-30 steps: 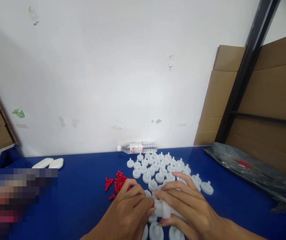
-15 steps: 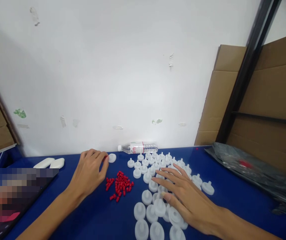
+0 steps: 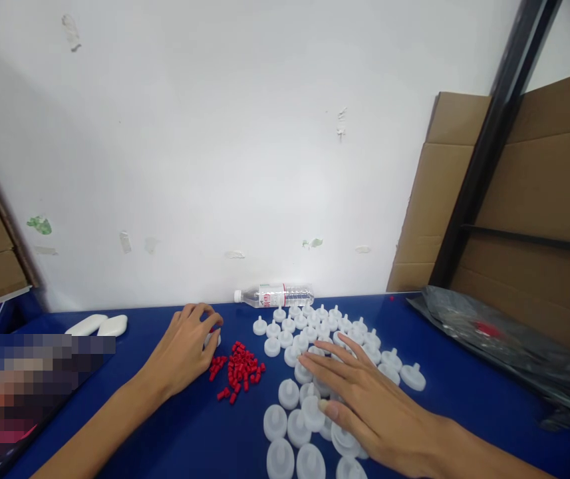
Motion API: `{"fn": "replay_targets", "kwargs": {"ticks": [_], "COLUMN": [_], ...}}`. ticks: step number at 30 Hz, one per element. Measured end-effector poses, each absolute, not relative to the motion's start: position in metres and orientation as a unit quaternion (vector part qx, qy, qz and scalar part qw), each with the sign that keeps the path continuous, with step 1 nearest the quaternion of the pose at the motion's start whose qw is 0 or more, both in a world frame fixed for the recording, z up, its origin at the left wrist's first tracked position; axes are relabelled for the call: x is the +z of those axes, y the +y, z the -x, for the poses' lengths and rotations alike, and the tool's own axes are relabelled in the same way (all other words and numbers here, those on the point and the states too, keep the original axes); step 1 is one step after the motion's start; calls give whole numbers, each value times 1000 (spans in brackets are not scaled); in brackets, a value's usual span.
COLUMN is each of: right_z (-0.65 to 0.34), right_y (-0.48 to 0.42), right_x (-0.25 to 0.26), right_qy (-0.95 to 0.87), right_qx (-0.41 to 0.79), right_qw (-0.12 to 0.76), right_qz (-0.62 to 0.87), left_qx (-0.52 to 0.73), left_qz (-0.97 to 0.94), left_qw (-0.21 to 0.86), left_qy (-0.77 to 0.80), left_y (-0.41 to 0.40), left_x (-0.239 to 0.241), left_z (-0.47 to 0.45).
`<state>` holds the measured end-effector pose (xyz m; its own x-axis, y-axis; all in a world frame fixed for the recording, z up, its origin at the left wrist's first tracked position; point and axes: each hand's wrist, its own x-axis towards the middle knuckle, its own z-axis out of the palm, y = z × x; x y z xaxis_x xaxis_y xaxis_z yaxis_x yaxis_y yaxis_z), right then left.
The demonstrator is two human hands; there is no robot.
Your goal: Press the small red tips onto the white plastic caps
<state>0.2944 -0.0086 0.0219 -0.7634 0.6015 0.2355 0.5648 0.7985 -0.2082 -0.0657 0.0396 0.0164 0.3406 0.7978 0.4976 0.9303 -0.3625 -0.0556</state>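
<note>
Blue tabletop (image 3: 185, 439) against a white wall (image 3: 245, 146) marked with scuffs and green patches. Two bare hands work above the surface, well apart from each other. At left centre, the left hand (image 3: 185, 349) is bent, with thumb and fingers about a white piece (image 3: 217, 340); the fingers hide most of this piece, with a trace of red beside it, and whether the grip is firm cannot be told. Just beside this hand, on its right, lies a loose heap of small red tubes (image 3: 242, 366), a few of them scattered toward the near side.

At right centre, the right hand (image 3: 364, 399) is spread palm down, its fingers extended and parted over a broad cluster of round white caps (image 3: 288, 394). Most of these caps stand with a short central stem upward; several beside the thumb overlap one another, and others are hidden under the hand.

Behind the cluster, a clear bottle (image 3: 285, 295) with a white cap lies on its side near the wall. Two smooth white objects (image 3: 112, 326) rest at far left, behind a blurred-out device (image 3: 20, 406). At right, a dark plastic bag (image 3: 509, 352) lies flat before cardboard (image 3: 431, 193) and a black post (image 3: 487, 146).
</note>
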Motion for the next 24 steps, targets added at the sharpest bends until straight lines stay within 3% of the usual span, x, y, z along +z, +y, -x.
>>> {"fn": "replay_targets", "kwargs": {"ticks": [10, 24], "right_z": [-294, -294], "right_y": [-9, -8], "right_x": [24, 24], "right_qy": [-940, -939], "right_qx": [65, 67], "right_qw": [147, 135], "right_qz": [299, 310], "left_qx": [-222, -226], "left_qz": [838, 838], "left_qw": [106, 114], "left_qy": [-488, -484], "left_y": [40, 38], "left_x": [0, 4], "left_z": [58, 51]}}
